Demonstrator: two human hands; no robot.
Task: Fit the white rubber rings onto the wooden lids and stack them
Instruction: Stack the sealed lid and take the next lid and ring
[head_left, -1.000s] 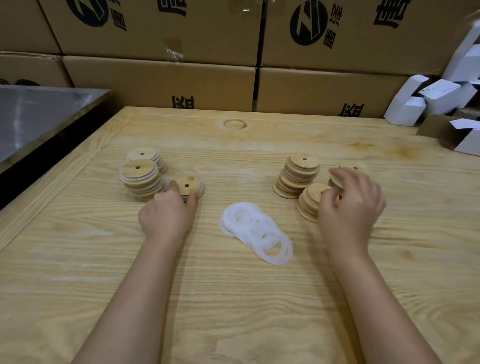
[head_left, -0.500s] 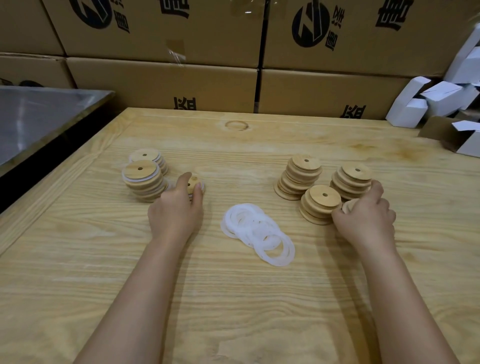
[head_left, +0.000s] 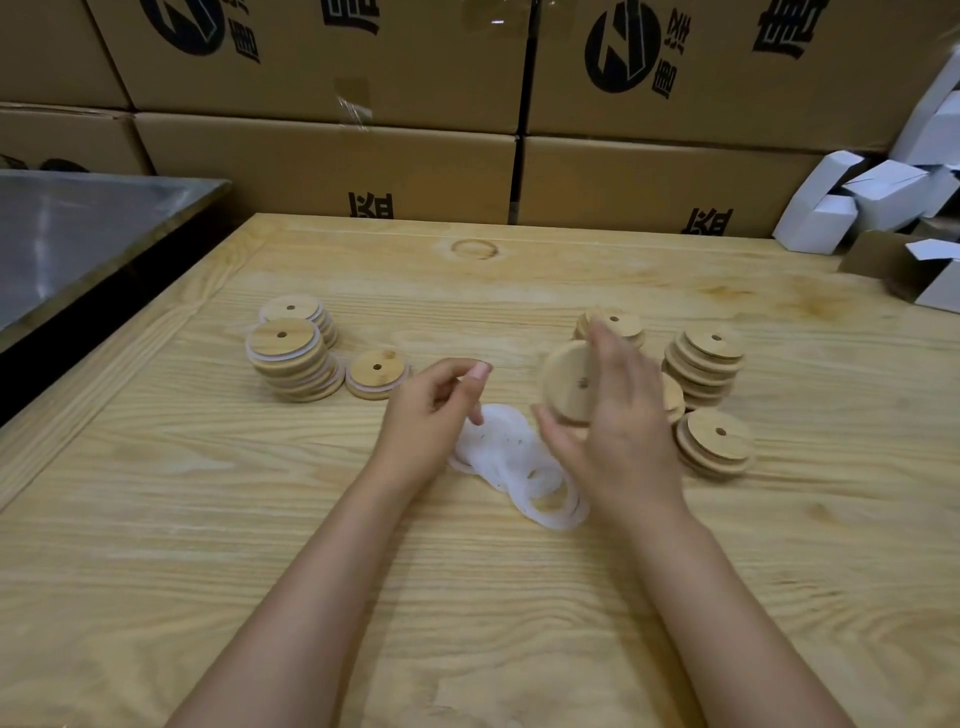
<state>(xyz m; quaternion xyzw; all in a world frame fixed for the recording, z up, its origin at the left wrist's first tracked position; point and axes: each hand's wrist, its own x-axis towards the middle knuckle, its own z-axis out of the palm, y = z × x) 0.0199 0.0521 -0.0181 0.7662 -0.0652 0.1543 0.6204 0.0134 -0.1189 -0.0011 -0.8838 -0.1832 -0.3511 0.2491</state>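
My right hand (head_left: 618, 431) holds a bare wooden lid (head_left: 566, 384) tilted on edge above the pile of white rubber rings (head_left: 524, 467) in the table's middle. My left hand (head_left: 426, 415) hovers at the pile's left edge, fingers loosely curled, holding nothing I can see. A single ringed lid (head_left: 376, 373) lies flat to the left, beside two stacks of ringed lids (head_left: 291, 358). Stacks of bare lids (head_left: 709, 366) stand to the right, partly hidden by my right hand.
The wooden table (head_left: 208, 519) has a raised border at left. A metal surface (head_left: 78, 228) lies beyond the left edge. Cardboard cartons (head_left: 322, 161) wall off the back, and small white boxes (head_left: 857, 208) crowd the back right corner.
My left hand let go of the ringed lid beside the left stacks and moved right to the rings. My right hand took a bare lid from the right stacks and brought it over the rings.
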